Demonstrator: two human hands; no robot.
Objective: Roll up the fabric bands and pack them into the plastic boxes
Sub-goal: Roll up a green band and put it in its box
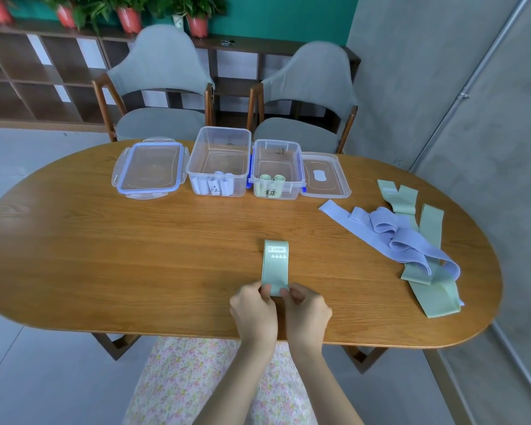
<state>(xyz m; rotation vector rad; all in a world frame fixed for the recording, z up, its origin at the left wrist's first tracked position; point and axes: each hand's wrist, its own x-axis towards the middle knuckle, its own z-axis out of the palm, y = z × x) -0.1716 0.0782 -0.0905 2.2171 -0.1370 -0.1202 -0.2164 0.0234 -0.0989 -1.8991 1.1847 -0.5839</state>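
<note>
Both hands pinching near end of a green band on the table.

Left hand [253, 311] and right hand [307, 312] are each gripping the near end of the green band [275, 268], fingers curled over its edge. The band is lying flat near the front edge of the table [135, 256], stretching away from the person, white label at its far end. Two clear boxes are sitting at the far side: the left box [218, 161] is holding white-looking rolls, the right box [277, 170], just beside it, is holding two green rolls. One lid [149, 170] is lying left of the boxes, another lid [324, 176] right of them. A pile of loose bands [411, 240], purple and green, is lying unrolled at the right end of the table, well apart from the hands.
</note>
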